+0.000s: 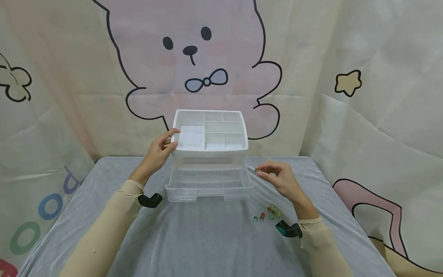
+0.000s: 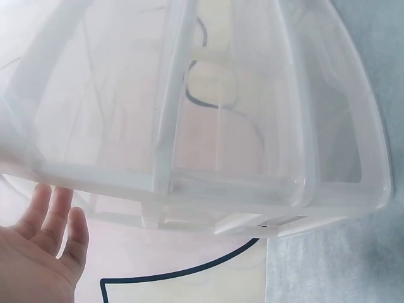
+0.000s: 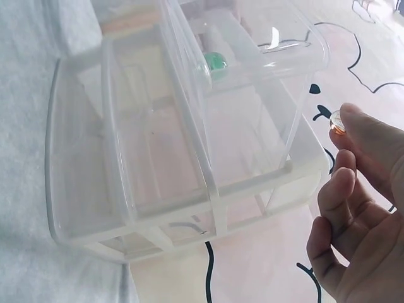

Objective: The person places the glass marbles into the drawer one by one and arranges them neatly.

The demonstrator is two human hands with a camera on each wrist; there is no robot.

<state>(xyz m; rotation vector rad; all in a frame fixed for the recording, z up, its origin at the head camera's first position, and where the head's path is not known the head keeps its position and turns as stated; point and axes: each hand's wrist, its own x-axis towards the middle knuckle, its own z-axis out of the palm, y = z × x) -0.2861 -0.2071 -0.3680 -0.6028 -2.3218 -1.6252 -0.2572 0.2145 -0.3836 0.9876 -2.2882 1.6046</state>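
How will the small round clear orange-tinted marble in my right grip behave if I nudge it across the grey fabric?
The orange-tinted marble would probably roll readily, being round, though the wrinkled grey fabric might slow it. Its glossy surface suggests it could slip from your right grip. It looks glassy, so likely hard rather than squashy.

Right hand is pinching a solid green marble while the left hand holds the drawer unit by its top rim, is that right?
Not quite: the marble pinched by the right hand is clear with orange, as the right wrist view shows. The left hand does hold the drawer unit by its top rim.
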